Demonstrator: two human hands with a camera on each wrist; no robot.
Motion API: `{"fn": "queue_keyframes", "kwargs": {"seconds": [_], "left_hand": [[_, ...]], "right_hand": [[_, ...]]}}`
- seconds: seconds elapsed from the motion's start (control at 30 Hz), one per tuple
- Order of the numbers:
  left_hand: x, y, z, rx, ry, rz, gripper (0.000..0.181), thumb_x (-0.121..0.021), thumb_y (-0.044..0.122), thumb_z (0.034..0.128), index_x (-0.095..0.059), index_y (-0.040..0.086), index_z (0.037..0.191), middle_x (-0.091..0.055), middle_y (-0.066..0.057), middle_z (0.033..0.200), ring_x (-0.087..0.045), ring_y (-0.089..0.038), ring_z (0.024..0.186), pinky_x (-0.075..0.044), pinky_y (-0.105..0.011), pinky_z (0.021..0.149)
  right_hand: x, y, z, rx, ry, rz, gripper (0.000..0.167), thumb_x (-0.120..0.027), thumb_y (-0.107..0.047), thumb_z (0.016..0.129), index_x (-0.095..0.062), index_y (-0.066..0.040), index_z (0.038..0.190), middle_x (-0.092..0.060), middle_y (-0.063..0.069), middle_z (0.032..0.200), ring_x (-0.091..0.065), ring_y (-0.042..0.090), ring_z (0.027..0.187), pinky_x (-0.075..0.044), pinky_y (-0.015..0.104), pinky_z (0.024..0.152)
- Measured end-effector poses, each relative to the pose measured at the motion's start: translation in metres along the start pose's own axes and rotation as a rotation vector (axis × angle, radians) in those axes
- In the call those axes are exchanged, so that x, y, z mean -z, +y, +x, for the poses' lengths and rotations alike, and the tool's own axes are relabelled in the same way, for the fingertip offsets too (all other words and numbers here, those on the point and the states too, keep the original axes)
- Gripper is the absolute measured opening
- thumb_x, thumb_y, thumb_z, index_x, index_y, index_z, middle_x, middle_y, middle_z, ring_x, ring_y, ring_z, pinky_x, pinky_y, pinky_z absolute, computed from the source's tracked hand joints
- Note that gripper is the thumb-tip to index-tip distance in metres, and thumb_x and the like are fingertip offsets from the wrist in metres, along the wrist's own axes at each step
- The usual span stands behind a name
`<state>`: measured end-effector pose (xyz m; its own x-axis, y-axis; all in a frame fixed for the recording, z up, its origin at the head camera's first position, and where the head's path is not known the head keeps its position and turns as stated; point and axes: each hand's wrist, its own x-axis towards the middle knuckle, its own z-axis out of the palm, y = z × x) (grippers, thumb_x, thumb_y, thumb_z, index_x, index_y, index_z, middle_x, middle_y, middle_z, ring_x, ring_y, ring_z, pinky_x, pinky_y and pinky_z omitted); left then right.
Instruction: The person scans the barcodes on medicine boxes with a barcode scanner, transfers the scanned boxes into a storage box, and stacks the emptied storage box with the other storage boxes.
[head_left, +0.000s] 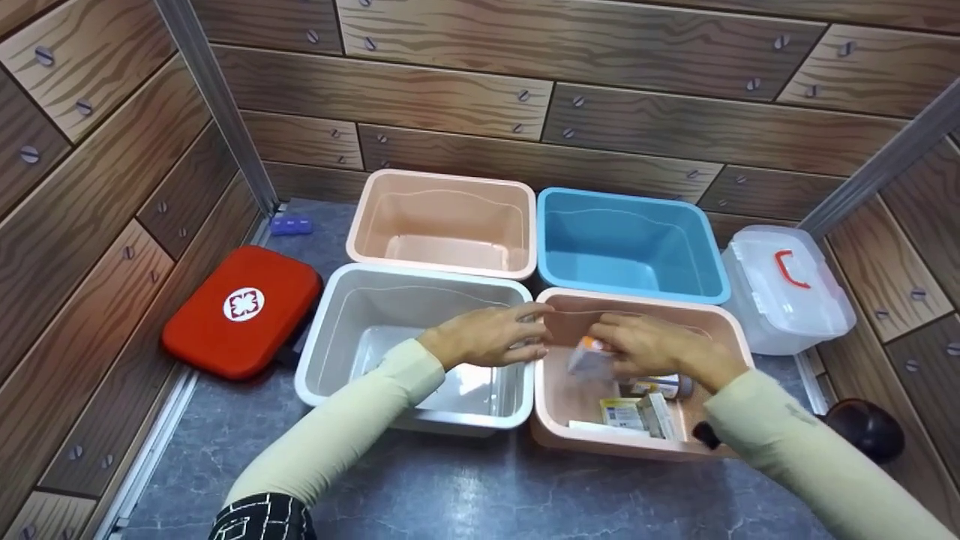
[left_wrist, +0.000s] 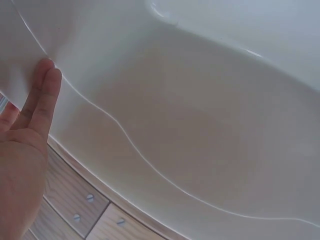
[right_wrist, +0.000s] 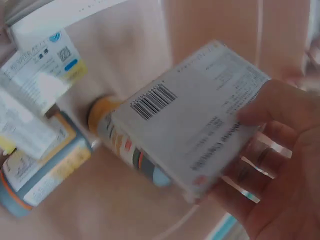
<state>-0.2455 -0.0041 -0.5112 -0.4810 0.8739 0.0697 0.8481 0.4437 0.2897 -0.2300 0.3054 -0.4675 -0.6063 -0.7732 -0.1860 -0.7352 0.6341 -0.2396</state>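
My right hand [head_left: 643, 346] is inside the front pink bin [head_left: 739, 330], pinching a white medicine box [right_wrist: 192, 112] with a barcode between thumb and fingers. Below the box in the right wrist view lies a bottle with an orange cap [right_wrist: 102, 112]; another bottle [right_wrist: 45, 165] and small boxes lie beside it. In the head view a yellow-and-white box [head_left: 622, 413] and an upright carton [head_left: 658, 416] are near the bin's front wall. My left hand [head_left: 491, 335], fingers extended and holding nothing, is over the right side of the grey-white bin [head_left: 307, 375], its fingertips near the adjoining rims.
Behind stand another pink bin [head_left: 442, 178] and a blue bin [head_left: 637, 196]. A red first-aid case [head_left: 225, 330] and a small purple pill box [head_left: 291, 225] are at left. At right are a clear lidded box [head_left: 795, 300] and a dark round object [head_left: 866, 430].
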Motion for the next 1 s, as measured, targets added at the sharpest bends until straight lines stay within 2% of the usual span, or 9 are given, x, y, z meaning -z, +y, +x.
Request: {"fn": "queue_keyframes", "kwargs": {"seconds": [0.23,0.33,0.4,0.47,0.57,0.67,0.8,0.9,1.0], "left_hand": [[0.0,0.001,0.0,0.009,-0.009,-0.01,0.039,-0.049,0.042,0.1166,-0.067,0.022,0.145,-0.04,-0.012,0.173,-0.069,-0.034,0.133,-0.058,-0.046,0.112],[0.0,0.002,0.0,0.016,-0.02,-0.008,0.04,-0.048,0.043,0.1168,-0.066,0.022,0.145,-0.039,-0.012,0.174,-0.069,-0.034,0.134,-0.057,-0.046,0.113],[0.0,0.002,0.0,0.022,-0.024,-0.003,0.04,-0.047,0.044,0.1169,-0.066,0.023,0.145,-0.039,-0.011,0.174,-0.068,-0.034,0.136,-0.057,-0.046,0.114],[0.001,0.002,0.0,0.027,-0.029,-0.001,0.041,-0.046,0.045,0.117,-0.066,0.023,0.145,-0.038,-0.011,0.175,-0.067,-0.034,0.138,-0.056,-0.046,0.115],[0.001,0.002,0.0,0.031,-0.033,0.001,0.041,-0.045,0.046,0.117,-0.066,0.023,0.144,-0.038,-0.011,0.175,-0.066,-0.035,0.138,-0.056,-0.046,0.115],[0.001,0.001,0.0,0.026,-0.031,0.0,0.041,-0.045,0.046,0.1171,-0.066,0.021,0.142,-0.038,-0.011,0.175,-0.067,-0.035,0.137,-0.056,-0.046,0.115],[0.001,0.0,0.0,0.03,-0.021,-0.001,0.04,-0.046,0.046,0.1168,-0.067,0.019,0.138,-0.039,-0.011,0.174,-0.068,-0.035,0.135,-0.055,-0.046,0.115],[0.0,0.0,-0.001,0.034,-0.016,-0.004,0.04,-0.046,0.047,0.1166,-0.067,0.019,0.136,-0.04,-0.011,0.174,-0.067,-0.036,0.137,-0.055,-0.047,0.116],[0.0,0.0,-0.002,0.033,-0.016,-0.007,0.041,-0.046,0.048,0.1165,-0.067,0.018,0.136,-0.04,-0.011,0.174,-0.067,-0.036,0.137,-0.054,-0.047,0.117]], "right_hand": [[0.021,0.016,-0.041,-0.069,0.199,0.165,0.023,-0.081,-0.004,0.088,-0.07,-0.015,0.106,-0.058,-0.005,0.099,-0.05,0.005,0.083,-0.047,0.024,0.069],[0.026,0.019,-0.055,-0.114,0.282,0.215,0.021,-0.082,-0.006,0.092,-0.069,-0.014,0.106,-0.061,-0.008,0.095,-0.055,0.003,0.082,-0.051,0.022,0.07],[0.029,0.02,-0.063,-0.148,0.31,0.253,0.022,-0.083,-0.006,0.093,-0.067,-0.013,0.108,-0.066,-0.006,0.094,-0.062,0.005,0.086,-0.056,0.024,0.073],[0.03,0.02,-0.07,-0.181,0.332,0.301,0.026,-0.081,-0.004,0.095,-0.066,-0.011,0.115,-0.072,0.0,0.1,-0.069,0.011,0.091,-0.06,0.025,0.076],[0.029,0.021,-0.078,-0.207,0.366,0.351,0.044,-0.078,0.002,0.095,-0.062,-0.011,0.133,-0.075,0.009,0.111,-0.072,0.016,0.096,-0.061,0.025,0.077],[0.026,0.022,-0.084,-0.183,0.429,0.321,0.053,-0.078,0.007,0.092,-0.064,-0.012,0.139,-0.073,0.008,0.117,-0.067,0.011,0.099,-0.058,0.022,0.079],[0.021,0.025,-0.089,-0.165,0.511,0.263,0.038,-0.082,0.001,0.092,-0.075,-0.015,0.126,-0.072,-0.002,0.113,-0.06,0.002,0.096,-0.051,0.02,0.078],[0.019,0.026,-0.091,-0.2,0.543,0.278,0.028,-0.084,-0.004,0.093,-0.076,-0.015,0.119,-0.073,-0.005,0.104,-0.059,0.0,0.089,-0.049,0.021,0.073],[0.017,0.026,-0.095,-0.256,0.578,0.276,0.028,-0.085,-0.003,0.092,-0.074,-0.012,0.116,-0.071,-0.004,0.097,-0.057,0.003,0.083,-0.046,0.023,0.07]]}}
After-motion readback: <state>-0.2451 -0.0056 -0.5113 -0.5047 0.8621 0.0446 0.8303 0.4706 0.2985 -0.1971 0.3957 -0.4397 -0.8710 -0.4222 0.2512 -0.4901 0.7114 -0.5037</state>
